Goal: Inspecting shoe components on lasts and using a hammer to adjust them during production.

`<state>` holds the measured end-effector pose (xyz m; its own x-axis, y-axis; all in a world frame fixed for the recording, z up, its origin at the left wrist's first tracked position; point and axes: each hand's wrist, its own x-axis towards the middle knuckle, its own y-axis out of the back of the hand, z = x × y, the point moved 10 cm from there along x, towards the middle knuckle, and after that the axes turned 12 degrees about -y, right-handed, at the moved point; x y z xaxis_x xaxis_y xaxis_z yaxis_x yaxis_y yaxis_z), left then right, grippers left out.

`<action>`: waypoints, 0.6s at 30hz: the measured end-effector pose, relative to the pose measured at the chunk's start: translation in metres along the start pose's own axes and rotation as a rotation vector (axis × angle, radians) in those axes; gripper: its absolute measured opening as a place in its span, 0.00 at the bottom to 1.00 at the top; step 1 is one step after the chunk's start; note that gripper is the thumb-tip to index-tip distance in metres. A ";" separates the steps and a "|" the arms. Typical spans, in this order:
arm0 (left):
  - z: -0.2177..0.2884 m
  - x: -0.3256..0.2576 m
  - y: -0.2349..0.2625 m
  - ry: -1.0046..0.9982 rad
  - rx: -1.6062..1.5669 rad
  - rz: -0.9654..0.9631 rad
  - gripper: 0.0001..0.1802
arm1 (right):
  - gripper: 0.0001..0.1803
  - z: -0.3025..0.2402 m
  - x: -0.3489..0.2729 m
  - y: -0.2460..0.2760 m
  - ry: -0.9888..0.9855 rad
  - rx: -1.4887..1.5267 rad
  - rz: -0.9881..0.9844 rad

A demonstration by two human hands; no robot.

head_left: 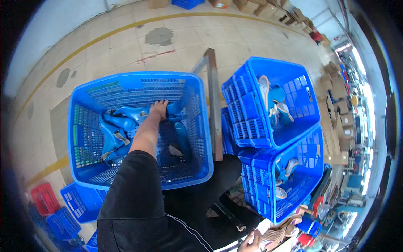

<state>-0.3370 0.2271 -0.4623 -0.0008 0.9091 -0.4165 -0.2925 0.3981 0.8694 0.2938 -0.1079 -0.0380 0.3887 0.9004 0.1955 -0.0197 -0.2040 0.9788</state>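
My left hand (158, 108) reaches deep into a large blue plastic crate (140, 77), its fingers stretched out over blue shoe lasts. Several lasts lie in the crate: one (122, 122) just left of my hand, others (110, 136) along the left wall, and one (181, 135) by the right wall. A small pale piece (175, 150) lies on the crate floor. At the lower edge my right hand (250, 242) shows only in part, its fingers curled together near tan sandals (275, 238). What it pinches, if anything, I cannot make out.
Two stacked blue crates (241, 103) at the right hold blue lasts with pale shoe parts. A metal frame bar (213, 105) stands between them and the large crate. Lower left are a red crate (44, 199) and more blue crates (82, 203). Cardboard boxes (264, 9) line the far side.
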 end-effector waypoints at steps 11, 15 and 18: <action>0.089 -0.049 -0.005 -0.254 0.555 -0.050 0.33 | 0.17 -0.052 0.007 0.006 0.074 0.265 -0.198; 0.119 -0.139 0.022 -0.530 0.759 0.338 0.36 | 0.19 -0.051 0.014 -0.025 -0.008 0.326 -0.283; 0.123 -0.169 0.021 -0.580 0.741 0.345 0.37 | 0.17 -0.046 0.012 -0.052 -0.011 0.339 -0.303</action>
<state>-0.2254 0.0963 -0.3410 0.5508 0.8299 -0.0883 0.3056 -0.1021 0.9467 0.2573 -0.0688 -0.0833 0.3407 0.9350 -0.0988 0.3983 -0.0483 0.9160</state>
